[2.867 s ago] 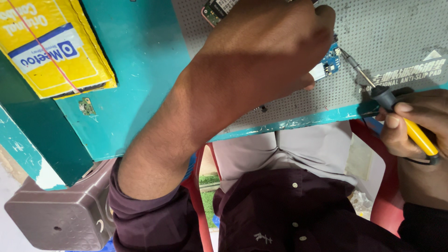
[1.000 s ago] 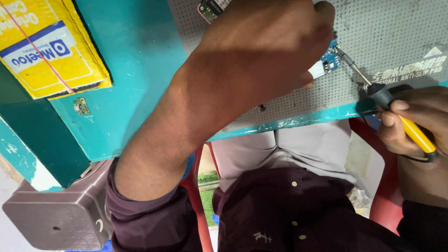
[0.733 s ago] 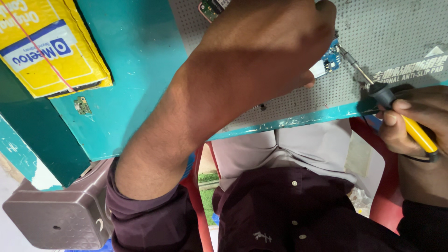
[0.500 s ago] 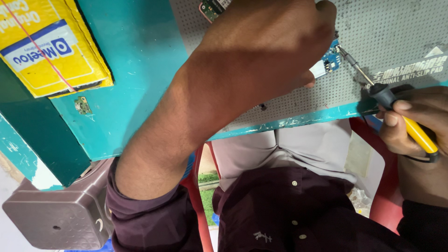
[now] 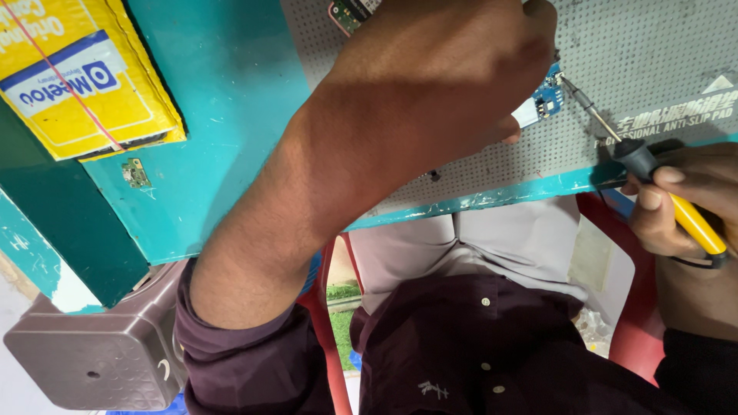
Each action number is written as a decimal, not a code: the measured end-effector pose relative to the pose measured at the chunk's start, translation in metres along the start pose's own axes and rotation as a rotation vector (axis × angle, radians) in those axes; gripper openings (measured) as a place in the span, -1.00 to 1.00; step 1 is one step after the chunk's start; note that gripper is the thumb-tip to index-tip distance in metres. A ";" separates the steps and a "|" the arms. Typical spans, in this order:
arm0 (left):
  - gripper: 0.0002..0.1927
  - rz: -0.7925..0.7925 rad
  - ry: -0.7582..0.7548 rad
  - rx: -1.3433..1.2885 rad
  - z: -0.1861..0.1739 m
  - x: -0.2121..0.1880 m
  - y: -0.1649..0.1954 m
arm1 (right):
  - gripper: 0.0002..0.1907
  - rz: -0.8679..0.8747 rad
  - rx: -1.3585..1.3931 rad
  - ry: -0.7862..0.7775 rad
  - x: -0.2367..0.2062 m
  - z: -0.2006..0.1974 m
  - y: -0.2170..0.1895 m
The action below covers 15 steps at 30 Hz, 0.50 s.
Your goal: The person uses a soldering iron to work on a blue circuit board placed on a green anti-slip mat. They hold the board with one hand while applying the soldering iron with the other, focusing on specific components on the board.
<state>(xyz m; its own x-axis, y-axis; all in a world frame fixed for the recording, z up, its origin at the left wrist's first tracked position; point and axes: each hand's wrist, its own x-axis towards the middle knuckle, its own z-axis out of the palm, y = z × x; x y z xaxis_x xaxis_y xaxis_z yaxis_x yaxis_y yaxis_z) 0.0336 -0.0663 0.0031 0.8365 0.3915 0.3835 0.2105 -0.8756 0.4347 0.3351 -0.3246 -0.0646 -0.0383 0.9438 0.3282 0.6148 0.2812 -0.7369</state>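
My left hand (image 5: pixel 446 69) reaches across the teal table and curls over a small blue circuit board (image 5: pixel 547 96), pinning it on a grey perforated mat (image 5: pixel 653 46). Most of the board is hidden under my fingers. At the right, by the table edge, my right hand (image 5: pixel 680 211) grips a soldering iron (image 5: pixel 642 160) with a yellow handle and black collar. Its thin metal tip touches the exposed edge of the blue board.
A yellow packet (image 5: pixel 77 77) with a rubber band lies at the far left of the teal table (image 5: pixel 223 115), with a tiny green board (image 5: pixel 136 173) beside it. Another small board (image 5: pixel 346 11) pokes out at the mat's top. A grey stool (image 5: pixel 92 353) stands below.
Almost nothing differs. Both hands keep their grip and the iron's tip stays on the blue board, while the view has shifted slightly.
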 end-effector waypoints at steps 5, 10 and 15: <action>-0.64 -0.011 -0.020 -0.039 0.000 0.001 0.000 | -0.74 0.049 0.010 0.012 -0.003 0.000 0.000; -0.62 -0.015 -0.022 -0.014 0.000 0.001 0.000 | -0.75 0.021 -0.003 0.013 -0.004 -0.002 0.000; -0.63 -0.020 -0.056 0.022 0.000 0.001 0.001 | -0.75 0.041 -0.032 -0.011 -0.004 -0.003 -0.001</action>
<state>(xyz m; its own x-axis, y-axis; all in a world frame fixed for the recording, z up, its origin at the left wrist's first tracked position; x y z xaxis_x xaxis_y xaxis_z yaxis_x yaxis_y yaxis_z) 0.0343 -0.0664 0.0042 0.8589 0.3928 0.3288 0.2377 -0.8742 0.4235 0.3374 -0.3288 -0.0636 -0.0208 0.9564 0.2914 0.6411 0.2364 -0.7302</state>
